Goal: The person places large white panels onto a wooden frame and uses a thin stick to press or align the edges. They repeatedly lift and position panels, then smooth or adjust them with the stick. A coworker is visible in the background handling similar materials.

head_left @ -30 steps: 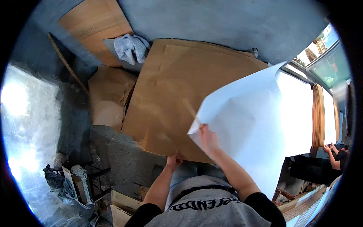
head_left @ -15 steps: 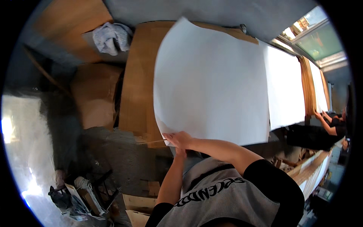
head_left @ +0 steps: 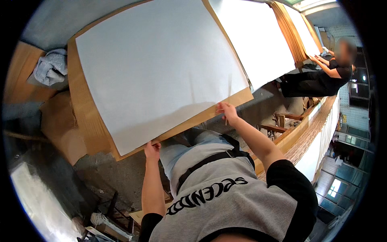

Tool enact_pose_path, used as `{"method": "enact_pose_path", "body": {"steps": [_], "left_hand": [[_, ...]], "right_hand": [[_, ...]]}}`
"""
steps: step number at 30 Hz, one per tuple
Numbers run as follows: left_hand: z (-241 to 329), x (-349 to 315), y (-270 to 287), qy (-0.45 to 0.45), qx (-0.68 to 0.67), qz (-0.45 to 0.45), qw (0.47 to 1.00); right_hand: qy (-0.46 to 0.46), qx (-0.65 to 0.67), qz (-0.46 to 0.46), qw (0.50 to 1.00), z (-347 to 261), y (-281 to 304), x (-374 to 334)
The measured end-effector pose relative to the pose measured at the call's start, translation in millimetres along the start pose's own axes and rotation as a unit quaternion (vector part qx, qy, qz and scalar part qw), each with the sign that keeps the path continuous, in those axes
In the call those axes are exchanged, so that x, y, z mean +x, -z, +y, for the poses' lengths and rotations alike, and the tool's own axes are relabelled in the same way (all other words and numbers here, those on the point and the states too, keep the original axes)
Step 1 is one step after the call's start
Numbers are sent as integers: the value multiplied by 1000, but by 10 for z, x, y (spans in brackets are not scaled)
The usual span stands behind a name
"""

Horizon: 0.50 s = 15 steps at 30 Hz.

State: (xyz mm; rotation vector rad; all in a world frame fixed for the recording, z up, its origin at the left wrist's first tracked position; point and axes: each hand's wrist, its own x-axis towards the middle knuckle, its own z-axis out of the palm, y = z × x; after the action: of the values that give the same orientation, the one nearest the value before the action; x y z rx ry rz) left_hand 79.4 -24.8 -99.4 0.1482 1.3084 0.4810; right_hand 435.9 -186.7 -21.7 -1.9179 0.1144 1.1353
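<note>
A large white sheet lies nearly flat on a stack of brown cardboard, with a brown border showing along its near and left sides. My left hand is closed at the near edge, close to the near-left corner; its fingertips pinch the sheet's edge, partly hidden. Farther right along that edge, my right hand has its fingers curled together just over the cardboard border. Whether a thin item sits in those fingers is too small to make out. Two faint streaks cross the sheet above my right hand.
A second white sheet lies to the right, beside a brown stack. A person in black handles another sheet beyond. Crumpled cloth and a cardboard box are at left. A long board stack stands behind at right.
The white sheet's curled left side has come down flat on the cardboard. My hands, together at the left corner with a thin stick, have moved apart, the right one along the edge. My view has turned.
</note>
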Motion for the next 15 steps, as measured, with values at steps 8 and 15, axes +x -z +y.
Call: {"method": "enact_pose_path", "body": {"steps": [8,15], "left_hand": [[62,-26,-14,-1,28,-18,999],[84,-19,39,6,2,-31,1000]], "right_hand": [[-140,367,202,897,-122,236,416],[-140,265,107,948,-363,227,620]]}}
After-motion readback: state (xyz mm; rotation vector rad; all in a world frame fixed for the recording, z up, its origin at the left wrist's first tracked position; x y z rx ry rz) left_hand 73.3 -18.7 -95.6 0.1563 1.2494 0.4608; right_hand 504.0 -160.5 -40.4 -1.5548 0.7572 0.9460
